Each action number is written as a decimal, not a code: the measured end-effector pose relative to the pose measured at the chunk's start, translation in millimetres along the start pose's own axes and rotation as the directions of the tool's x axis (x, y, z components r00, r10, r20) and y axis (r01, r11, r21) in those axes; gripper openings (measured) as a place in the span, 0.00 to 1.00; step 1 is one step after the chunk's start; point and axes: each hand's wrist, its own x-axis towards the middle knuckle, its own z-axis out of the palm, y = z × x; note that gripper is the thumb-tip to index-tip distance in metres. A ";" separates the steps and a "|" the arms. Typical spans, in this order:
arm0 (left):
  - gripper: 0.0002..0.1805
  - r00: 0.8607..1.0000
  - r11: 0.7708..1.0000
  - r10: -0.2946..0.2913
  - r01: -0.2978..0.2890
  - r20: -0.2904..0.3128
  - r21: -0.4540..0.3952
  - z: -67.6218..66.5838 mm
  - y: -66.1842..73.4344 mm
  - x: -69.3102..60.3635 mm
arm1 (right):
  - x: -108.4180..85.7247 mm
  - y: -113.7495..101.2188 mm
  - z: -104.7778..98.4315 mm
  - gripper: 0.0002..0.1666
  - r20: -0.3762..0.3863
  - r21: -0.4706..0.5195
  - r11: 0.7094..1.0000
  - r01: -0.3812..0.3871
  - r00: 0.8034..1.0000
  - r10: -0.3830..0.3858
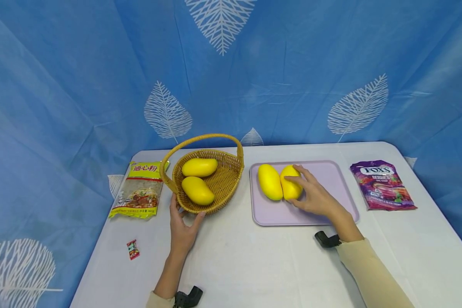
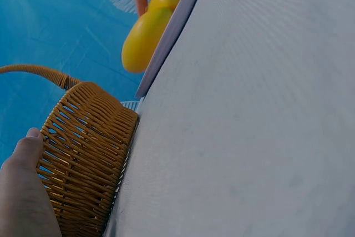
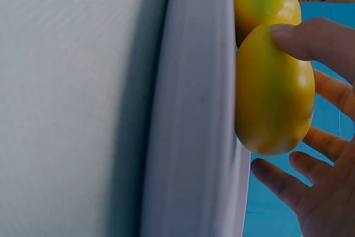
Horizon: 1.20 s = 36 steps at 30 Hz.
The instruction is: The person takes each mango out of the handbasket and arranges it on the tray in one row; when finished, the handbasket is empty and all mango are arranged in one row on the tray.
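Observation:
A wicker basket (image 1: pixel 225 184) with a tall arched handle stands left of centre, holding two yellow mangoes, the upper mango (image 1: pixel 199 167) and the lower mango (image 1: pixel 198 191). My left hand (image 1: pixel 182 231) holds the basket's near left side, its thumb against the wicker wall (image 2: pixel 83 159); some of its fingertips are hidden. On a pale purple tray (image 1: pixel 327 179), two more mangoes lie side by side, touching. My right hand (image 1: pixel 315 194) holds the right mango (image 3: pixel 274 92), thumb at its near end and fingers around the far side. Beside it lies the left mango (image 1: pixel 270 182).
Left of the basket lies a yellow bag of pasta (image 1: pixel 138 190), with a small red candy packet (image 1: pixel 133 249) nearer me. A purple Fox's candy bag (image 1: pixel 383 185) is right of the tray. Everything stands on a white-covered table (image 1: pixel 254 265) before a blue leaf-patterned cloth (image 1: pixel 292 64).

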 end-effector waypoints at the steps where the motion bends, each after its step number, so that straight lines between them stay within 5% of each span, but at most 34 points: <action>1: 0.56 1.000 1.000 -0.006 0.006 0.001 0.000 0.0 0.1 0.1 | -0.1 -0.4 -0.4 0.41 0.001 0.000 1.000 -0.004 1.000 0.004; 7: 0.56 0.999 0.999 -0.032 0.032 0.001 0.003 0.6 6.3 0.6 | -1.3 -1.9 -1.9 0.40 -0.016 -0.009 1.000 0.013 1.000 -0.013; 15: 0.53 0.999 0.999 -0.036 0.036 0.014 -0.003 -3.7 40.1 0.5 | -2.1 -5.5 -4.6 0.41 -0.048 -0.041 0.998 0.055 0.997 -0.057; 22: 0.55 1.000 1.000 -0.015 0.015 -0.001 0.003 -0.2 8.3 0.6 | 6.0 -24.2 -11.7 0.40 -0.066 -0.063 0.990 0.128 0.989 -0.132; 36: 0.56 0.999 0.999 -0.037 0.036 0.012 0.025 -1.3 4.9 1.1 | 30.8 -70.8 -17.3 0.38 -0.070 -0.071 0.970 0.232 0.969 -0.237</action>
